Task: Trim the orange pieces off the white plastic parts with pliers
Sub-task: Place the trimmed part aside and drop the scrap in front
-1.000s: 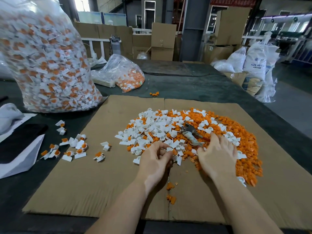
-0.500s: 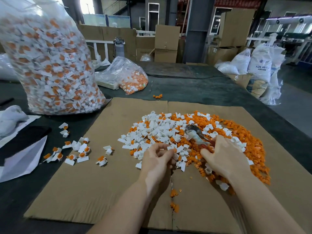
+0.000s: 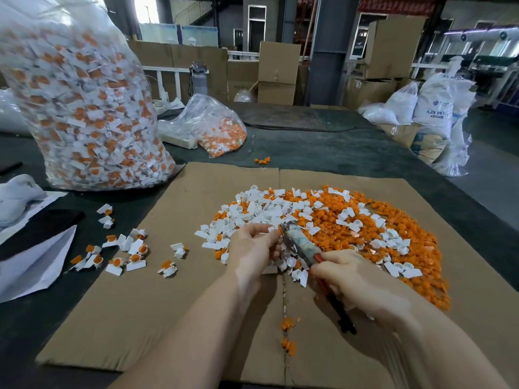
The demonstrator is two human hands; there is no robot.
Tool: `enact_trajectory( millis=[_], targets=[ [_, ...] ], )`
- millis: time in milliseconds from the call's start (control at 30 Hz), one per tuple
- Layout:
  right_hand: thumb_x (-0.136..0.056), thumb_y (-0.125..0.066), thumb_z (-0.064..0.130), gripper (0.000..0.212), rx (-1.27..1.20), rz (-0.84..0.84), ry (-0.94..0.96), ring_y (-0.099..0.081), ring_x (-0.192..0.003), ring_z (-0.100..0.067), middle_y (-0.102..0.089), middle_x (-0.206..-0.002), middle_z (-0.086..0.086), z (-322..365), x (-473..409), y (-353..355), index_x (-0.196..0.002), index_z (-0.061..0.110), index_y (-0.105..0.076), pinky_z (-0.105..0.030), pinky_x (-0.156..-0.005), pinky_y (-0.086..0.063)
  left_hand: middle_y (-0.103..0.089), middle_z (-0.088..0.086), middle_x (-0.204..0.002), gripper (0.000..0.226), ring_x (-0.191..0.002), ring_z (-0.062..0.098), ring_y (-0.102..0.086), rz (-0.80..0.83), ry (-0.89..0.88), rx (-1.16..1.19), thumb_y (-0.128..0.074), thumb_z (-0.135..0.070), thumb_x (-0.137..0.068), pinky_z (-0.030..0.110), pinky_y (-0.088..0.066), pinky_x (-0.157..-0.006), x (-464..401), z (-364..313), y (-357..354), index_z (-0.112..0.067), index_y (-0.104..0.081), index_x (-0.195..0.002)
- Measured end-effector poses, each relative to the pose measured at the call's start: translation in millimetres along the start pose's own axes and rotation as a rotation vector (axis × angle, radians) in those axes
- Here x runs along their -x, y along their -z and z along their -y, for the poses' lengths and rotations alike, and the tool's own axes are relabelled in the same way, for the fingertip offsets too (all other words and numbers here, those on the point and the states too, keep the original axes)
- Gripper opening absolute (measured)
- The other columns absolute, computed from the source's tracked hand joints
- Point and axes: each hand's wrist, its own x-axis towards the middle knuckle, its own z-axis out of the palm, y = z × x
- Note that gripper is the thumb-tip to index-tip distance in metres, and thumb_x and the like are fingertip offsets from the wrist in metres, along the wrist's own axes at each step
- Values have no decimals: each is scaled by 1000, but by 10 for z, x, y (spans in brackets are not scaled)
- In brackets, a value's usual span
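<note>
Two hands are at work over the cardboard sheet (image 3: 157, 299). My left hand (image 3: 252, 248) has its fingers curled and pinches one white part (image 3: 271, 229) at the fingertips, just in front of the big mixed pile (image 3: 337, 220) of white parts and cut orange pieces. My right hand (image 3: 362, 284) is wrapped around the red handles of the pliers (image 3: 297, 242), and the metal nose points up and left, touching or almost touching the held part. I cannot tell if the jaws are already closed on the orange piece, because the fingers hide that place.

I judge that the step in hand is the cut itself on this one part. The next move needs the nose placed exactly where orange meets white, then a firm squeeze, so the orange piece falls on the pile. More untrimmed parts (image 3: 132, 248) lie to the left on the cardboard, and a large clear bag (image 3: 81, 108) of them stands behind.
</note>
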Motion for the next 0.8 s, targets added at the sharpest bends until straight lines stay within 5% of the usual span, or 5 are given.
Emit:
enact_trajectory(
  millis=[100,333,567,700,800],
  targets=[
    [-92,-45,22,15,80,2,11,-46,-60,-17,-48,-68,-3,28,3,-22,-82,10,-49,-27,-57,-33,-57,7,-62,6,-42,7,-49,3,-3,-15,-57,-2,-91,16,-42,-40,-1,-1,2,-2,-58,-97],
    [-97,-37,28,24,393,-126,77,-36,-64,-11,-40,-78,2,51,15,-113,-75,20,-34,-24,-54,-27,-58,6,-64,3,-45,7,-50,-30,-19,-11,-57,-1,-90,15,-42,-40,6,11,-29,-4,-58,-91],
    [-97,-41,28,25,396,-200,104,-37,-63,-10,-41,-77,3,-27,-49,-158,-73,23,-32,-24,-54,-28,-58,6,-64,4,-43,5,-51,-66,-32,-23,-58,-2,-90,16,-43,-41,14,28,-40,-1,-58,-94],
    [-90,-53,42,20,261,-275,128,-54,-73,-14,-52,-88,3,-140,-87,-156,-83,25,-45,-27,-62,-42,-57,2,-57,2,-41,4,-49,-67,-47,12,-57,-4,-91,17,-43,-41,22,17,-41,-5,-57,-89],
    [-77,-65,52,35,279,-433,118,-55,-81,-13,-53,-91,9,-226,-134,-73,-95,26,-51,-28,-67,-46,-61,6,-63,2,-49,6,-54,-45,-119,-87,-60,-7,-90,18,-46,-47,61,47,13,-8,-60,-92]
  ],
)
